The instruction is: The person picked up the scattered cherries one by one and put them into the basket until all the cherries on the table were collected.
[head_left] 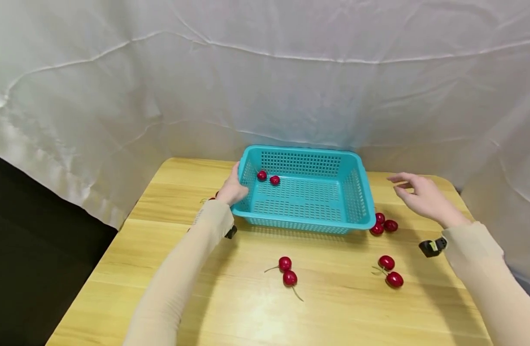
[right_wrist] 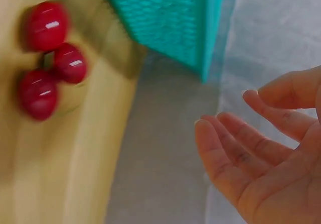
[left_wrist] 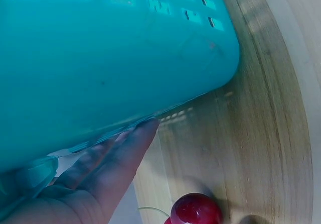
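My left hand (head_left: 233, 190) grips the left end of a turquoise plastic basket (head_left: 297, 222), thumb at the rim and fingers along the outer wall. The left wrist view shows those fingers (left_wrist: 123, 158) against the basket wall (left_wrist: 110, 63). Two red cherries lie inside the basket, one of them a cherry (head_left: 275, 180) near its left end. My right hand (head_left: 422, 194) hovers right of the basket, touching nothing. Its fingers (right_wrist: 241, 148) are loosely bent, with nothing between them. Three cherries cluster near the basket's right front corner, including one cherry (right_wrist: 38, 94).
Two stemmed cherries, one a cherry (head_left: 289, 278), lie on the wooden table (head_left: 247, 307) before the basket. Another pair, with a cherry (head_left: 394, 279), lies front right. Cherries (left_wrist: 195, 210) beside my left hand are partly hidden. A pale curtain (head_left: 290, 96) hangs behind.
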`<act>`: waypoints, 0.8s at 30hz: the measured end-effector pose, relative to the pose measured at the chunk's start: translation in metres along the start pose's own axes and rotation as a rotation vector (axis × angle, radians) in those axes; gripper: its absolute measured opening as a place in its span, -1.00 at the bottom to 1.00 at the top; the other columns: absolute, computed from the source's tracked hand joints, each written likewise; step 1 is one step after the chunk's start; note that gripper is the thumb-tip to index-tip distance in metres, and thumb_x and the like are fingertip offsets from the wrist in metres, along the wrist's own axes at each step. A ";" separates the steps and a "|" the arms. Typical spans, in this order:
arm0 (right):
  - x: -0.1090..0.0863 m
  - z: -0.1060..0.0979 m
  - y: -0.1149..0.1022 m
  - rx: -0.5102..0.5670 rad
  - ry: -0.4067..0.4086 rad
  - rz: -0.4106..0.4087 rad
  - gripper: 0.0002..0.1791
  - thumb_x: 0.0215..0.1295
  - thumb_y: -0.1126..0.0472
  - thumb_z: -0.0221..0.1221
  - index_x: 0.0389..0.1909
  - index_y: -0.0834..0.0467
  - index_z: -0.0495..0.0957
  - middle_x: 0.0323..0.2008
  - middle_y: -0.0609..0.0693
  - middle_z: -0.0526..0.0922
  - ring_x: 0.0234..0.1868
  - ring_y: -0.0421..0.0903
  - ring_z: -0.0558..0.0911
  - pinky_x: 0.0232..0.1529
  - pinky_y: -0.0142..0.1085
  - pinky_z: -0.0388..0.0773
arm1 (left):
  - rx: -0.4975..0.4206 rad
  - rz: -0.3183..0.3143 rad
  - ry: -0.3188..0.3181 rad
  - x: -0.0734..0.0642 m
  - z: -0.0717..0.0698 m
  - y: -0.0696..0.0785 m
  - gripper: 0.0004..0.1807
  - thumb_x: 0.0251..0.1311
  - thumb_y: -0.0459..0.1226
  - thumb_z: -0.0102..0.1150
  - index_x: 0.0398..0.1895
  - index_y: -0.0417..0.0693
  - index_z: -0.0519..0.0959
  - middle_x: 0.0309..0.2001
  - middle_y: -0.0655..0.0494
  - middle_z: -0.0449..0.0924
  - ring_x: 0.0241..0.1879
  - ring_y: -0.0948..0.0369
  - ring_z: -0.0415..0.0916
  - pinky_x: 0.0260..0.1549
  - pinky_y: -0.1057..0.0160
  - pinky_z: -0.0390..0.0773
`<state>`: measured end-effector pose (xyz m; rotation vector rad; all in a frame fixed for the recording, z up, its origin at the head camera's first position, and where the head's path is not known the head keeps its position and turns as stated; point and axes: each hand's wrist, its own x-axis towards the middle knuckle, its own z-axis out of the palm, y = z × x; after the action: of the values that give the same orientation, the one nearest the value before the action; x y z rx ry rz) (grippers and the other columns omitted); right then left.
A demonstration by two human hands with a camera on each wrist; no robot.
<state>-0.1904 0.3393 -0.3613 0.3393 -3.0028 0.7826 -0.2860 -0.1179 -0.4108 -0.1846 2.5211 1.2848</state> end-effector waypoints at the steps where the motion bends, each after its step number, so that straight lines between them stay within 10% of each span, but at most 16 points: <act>1: -0.004 0.002 0.005 0.001 -0.005 0.003 -0.56 0.54 0.20 -0.05 0.30 0.34 0.42 0.23 0.46 0.50 0.12 0.44 0.58 0.03 0.33 0.54 | -0.001 -0.003 0.003 0.000 -0.001 0.000 0.09 0.26 -0.52 0.07 0.62 0.43 -0.28 0.55 -0.06 0.16 0.36 -0.17 0.34 0.24 -0.34 0.45; 11: -0.031 0.016 0.040 0.000 -0.068 -0.029 -0.53 0.38 0.36 0.12 0.26 0.43 0.41 0.20 0.54 0.48 0.02 0.46 0.64 -0.21 0.06 0.71 | -0.008 0.021 0.007 -0.004 -0.001 0.000 0.06 0.26 -0.52 0.04 0.62 0.43 -0.24 0.52 -0.09 0.21 0.33 -0.17 0.37 0.25 -0.32 0.46; 24: -0.032 0.043 0.062 -0.013 -0.155 -0.010 -0.37 0.16 0.34 0.32 0.24 0.47 0.40 0.17 0.63 0.41 -0.01 0.53 0.58 -0.13 0.23 0.66 | -0.014 0.013 0.000 -0.004 -0.002 0.000 0.10 0.22 -0.53 0.10 0.62 0.40 -0.25 0.52 -0.10 0.20 0.35 -0.18 0.36 0.24 -0.33 0.46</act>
<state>-0.1710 0.3777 -0.4308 0.4336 -3.1449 0.7692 -0.2832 -0.1195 -0.4082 -0.1712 2.5182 1.3074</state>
